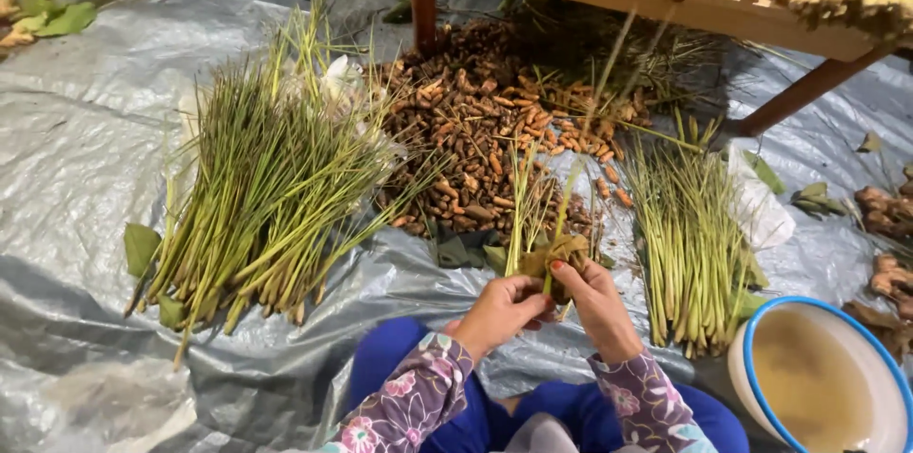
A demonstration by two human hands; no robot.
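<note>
Both hands meet just in front of the knees, closed around the base of a small bunch of thin green lemongrass stalks (533, 215). The left hand (501, 312) grips the butt ends from below, while the right hand (594, 306) pinches a brownish dried leaf wrap (556, 253) around them, apparently to bind the stalks, though the fingers hide how it is fastened. The stalks stand upright and fan away from the hands, so their ends stay level in the grip. Left of the hands lies a large heap of loose lemongrass (257, 196) on the grey plastic sheet (76, 158); right, a tidier pile of trimmed stalks (689, 244). Beyond the hands sits a mound of small brown roots (466, 139). A white basin with a blue rim (823, 377) stands near the right elbow.
</note>
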